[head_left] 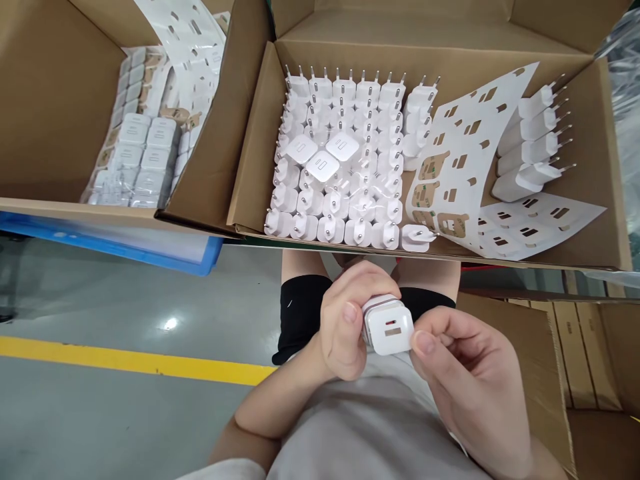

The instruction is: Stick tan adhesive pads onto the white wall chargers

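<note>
A white wall charger (395, 343) is held low over the lap, its glossy port face turned toward me. That face has a small oval slot and a wider rectangular one. My left hand (345, 320) is closed around the charger's body from the left. With thumb and forefinger, my right hand (470, 373) pinches the right edge of the face; whether a thin film or cover lies there I cannot tell. The charger's back is hidden in the left palm. Just beyond, a cardboard box (255, 140) holds rows of white plug chargers (331, 229), prongs up, with three lying port-face up on top.
White die-cut sticker sheets (480, 110) lean at the box's right, beside several stacked chargers (530, 143). A second carton (45, 100) on the left contains bagged chargers (133, 157). Below it is a blue-edged tray (200, 263). Flattened cardboard (520, 360) stands at my right.
</note>
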The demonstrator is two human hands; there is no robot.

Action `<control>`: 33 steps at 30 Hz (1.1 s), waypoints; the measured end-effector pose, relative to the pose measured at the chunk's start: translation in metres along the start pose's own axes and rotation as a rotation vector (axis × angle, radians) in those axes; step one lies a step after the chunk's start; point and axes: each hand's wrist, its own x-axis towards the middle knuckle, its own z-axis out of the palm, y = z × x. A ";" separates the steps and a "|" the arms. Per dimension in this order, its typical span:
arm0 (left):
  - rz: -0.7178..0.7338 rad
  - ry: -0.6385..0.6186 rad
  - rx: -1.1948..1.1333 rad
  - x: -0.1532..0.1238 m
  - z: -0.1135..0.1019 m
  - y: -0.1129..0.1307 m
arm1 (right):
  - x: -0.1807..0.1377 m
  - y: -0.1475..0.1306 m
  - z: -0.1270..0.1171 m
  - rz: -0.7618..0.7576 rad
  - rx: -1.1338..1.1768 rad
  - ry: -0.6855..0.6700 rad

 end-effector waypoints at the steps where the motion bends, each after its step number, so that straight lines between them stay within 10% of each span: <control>1: 0.001 -0.001 0.016 0.000 0.000 0.000 | 0.000 0.000 0.000 0.002 0.000 0.002; 33: 0.114 -0.033 0.068 -0.001 -0.002 0.005 | -0.005 0.001 -0.001 0.098 0.023 0.044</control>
